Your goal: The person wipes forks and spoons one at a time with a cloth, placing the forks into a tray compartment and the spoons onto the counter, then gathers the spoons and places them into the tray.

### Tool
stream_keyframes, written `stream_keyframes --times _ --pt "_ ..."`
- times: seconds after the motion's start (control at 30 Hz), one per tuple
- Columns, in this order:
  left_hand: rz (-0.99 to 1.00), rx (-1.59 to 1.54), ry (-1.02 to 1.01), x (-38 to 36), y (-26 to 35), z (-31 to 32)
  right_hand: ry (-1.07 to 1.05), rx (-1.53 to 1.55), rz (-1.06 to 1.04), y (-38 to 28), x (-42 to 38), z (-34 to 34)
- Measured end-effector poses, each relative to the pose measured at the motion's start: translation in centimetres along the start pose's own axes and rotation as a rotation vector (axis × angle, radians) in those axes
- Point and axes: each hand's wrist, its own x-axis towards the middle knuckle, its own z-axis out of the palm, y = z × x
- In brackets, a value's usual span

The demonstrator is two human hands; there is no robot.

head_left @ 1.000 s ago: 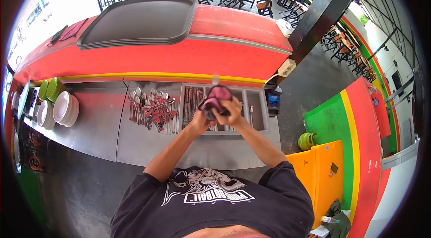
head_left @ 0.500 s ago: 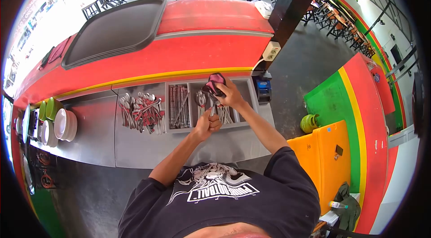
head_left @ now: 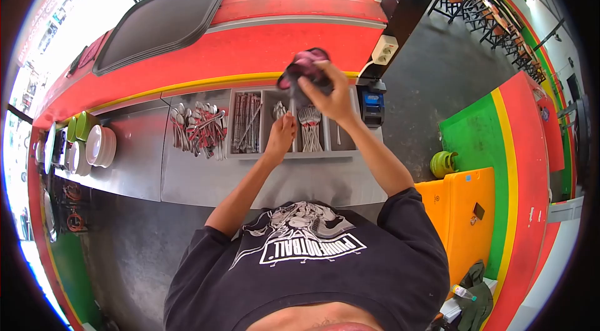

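Observation:
My right hand (head_left: 332, 95) grips a pink and black cloth (head_left: 306, 72), blurred by motion, above the cutlery tray (head_left: 265, 156). Over the tray's spoon section, my left hand (head_left: 282, 136) is closed on a spoon (head_left: 294, 93); a blurred grey strip of it shows between the fingers and the cloth. Spoons (head_left: 279, 110) lie just behind the left hand, partly hidden by it. To their right, forks (head_left: 310, 128) fill another section. Wrapped-looking thin utensils (head_left: 247, 122) occupy the leftmost section.
Mixed loose cutlery (head_left: 199, 128) is piled on the steel counter (head_left: 134, 165) left of the tray. Bowls (head_left: 100, 145) stand farther left. Dark serving trays (head_left: 165, 22) are stacked on the red ledge (head_left: 294, 3). A blue and black device (head_left: 373, 108) and a pillar (head_left: 415, 6) stand right.
My right hand and the cloth have moved up and away from my left hand. The view has tilted, so the counter sits higher. My left hand stays near the spoon section.

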Motion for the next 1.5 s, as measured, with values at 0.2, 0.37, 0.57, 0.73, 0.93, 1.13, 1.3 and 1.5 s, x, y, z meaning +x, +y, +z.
stream_keyframes --times 0.2,0.37,0.57,0.73,0.93,1.13,1.3,1.5 --pt "0.228 0.324 0.063 1.3 -2.4 1.4 -0.315 -0.103 -0.120 5.9 -4.8 0.5" --pt "0.045 0.296 0.030 -1.9 -2.4 5.7 -0.199 -0.235 -0.118 12.0 -6.5 -2.1" --pt "0.061 0.123 -0.029 -2.4 -6.2 8.1 -0.233 -0.290 0.002 17.1 -7.9 -5.1" --pt "0.108 0.167 -0.018 -4.7 -8.6 8.7 -0.014 -0.234 0.223 21.6 -8.0 -6.3" --pt "0.021 0.180 0.287 -2.9 -13.7 7.0 0.153 0.083 0.600 25.0 -10.8 -5.1" --pt "-0.036 0.488 0.405 3.2 -17.9 3.7 0.091 -0.034 0.662 26.2 -14.8 -1.4" --pt "-0.155 0.794 0.381 5.4 -17.7 3.1 0.140 -0.292 0.490 26.4 -15.4 0.3" --pt "-0.147 0.760 0.386 5.4 -18.4 2.7 0.053 -0.530 0.372 25.7 -16.0 1.2"
